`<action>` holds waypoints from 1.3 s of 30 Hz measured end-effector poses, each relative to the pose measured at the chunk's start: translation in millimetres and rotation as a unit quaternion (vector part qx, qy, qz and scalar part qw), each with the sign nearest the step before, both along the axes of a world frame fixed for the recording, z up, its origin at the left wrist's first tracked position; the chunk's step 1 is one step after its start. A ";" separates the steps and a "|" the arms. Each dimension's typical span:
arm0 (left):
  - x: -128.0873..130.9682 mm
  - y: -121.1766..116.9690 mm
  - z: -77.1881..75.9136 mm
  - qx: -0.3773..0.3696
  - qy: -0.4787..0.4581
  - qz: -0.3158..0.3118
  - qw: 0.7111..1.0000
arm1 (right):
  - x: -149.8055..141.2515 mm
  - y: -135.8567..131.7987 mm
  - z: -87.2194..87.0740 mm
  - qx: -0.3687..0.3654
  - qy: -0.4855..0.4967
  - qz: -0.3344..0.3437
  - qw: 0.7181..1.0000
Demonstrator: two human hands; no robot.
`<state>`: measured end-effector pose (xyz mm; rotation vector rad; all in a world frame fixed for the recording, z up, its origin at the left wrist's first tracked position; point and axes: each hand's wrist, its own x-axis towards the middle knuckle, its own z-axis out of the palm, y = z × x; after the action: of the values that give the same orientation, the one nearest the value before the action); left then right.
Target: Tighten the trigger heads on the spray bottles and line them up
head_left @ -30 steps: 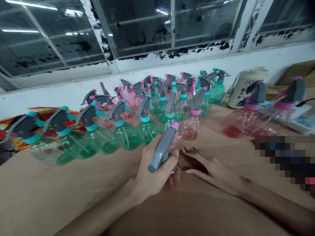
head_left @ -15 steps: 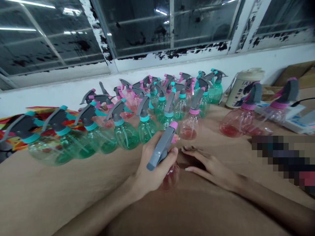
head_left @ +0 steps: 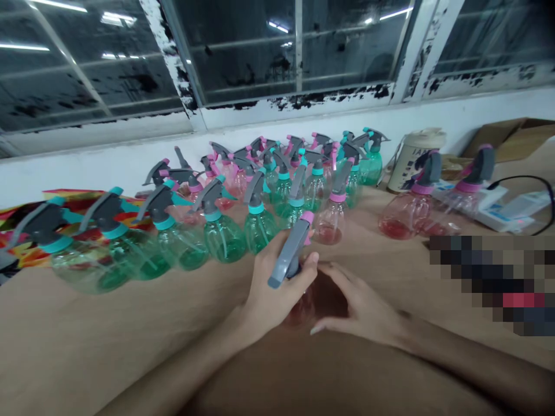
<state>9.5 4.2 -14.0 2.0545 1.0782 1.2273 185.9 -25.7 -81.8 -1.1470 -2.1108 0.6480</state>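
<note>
A pink spray bottle (head_left: 300, 309) with a grey and pink trigger head stands upright in front of me. My left hand (head_left: 273, 289) is closed around its neck, below the head, and hides part of the body. To the bottle's right, my right hand (head_left: 362, 303) curves with thumb and fingers apart; its fingertips are close to the bottle, and I cannot tell whether they touch. Just beyond stands another pink spray bottle (head_left: 329, 228). Green spray bottles (head_left: 224, 240) with turquoise collars form a row to the left.
More green and pink spray bottles crowd the table (head_left: 182, 323) toward the wall. Two pink bottles stand right, one of them here (head_left: 401, 214). Behind them are a cream canister (head_left: 414, 164), a white device (head_left: 505, 211) with a black cable, and a cardboard box (head_left: 511, 138). Colourful fabric (head_left: 30, 225) lies far left.
My right hand has come closer to the held bottle, and its thumb has spread away from the fingers. My left hand keeps its hold. The view has shifted slightly to the right.
</note>
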 end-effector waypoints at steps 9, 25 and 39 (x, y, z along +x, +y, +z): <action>1.7 -3.6 1.5 -0.045 -0.028 -0.050 0.997 | -41.8 -8.7 23.3 0.022 0.061 -0.052 0.997; 4.1 -12.8 -54.1 -0.139 0.109 -0.106 0.978 | 84.1 -1.5 16.3 0.063 -0.030 -0.264 0.962; 1.0 -4.2 -64.7 -0.172 0.130 -0.064 0.974 | 115.0 67.4 24.3 0.159 -0.204 -0.346 0.902</action>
<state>10.4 0.0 -78.6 2.0084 1.1605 0.6659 300.9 41.7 -57.5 -1.7989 -1.8179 -0.2832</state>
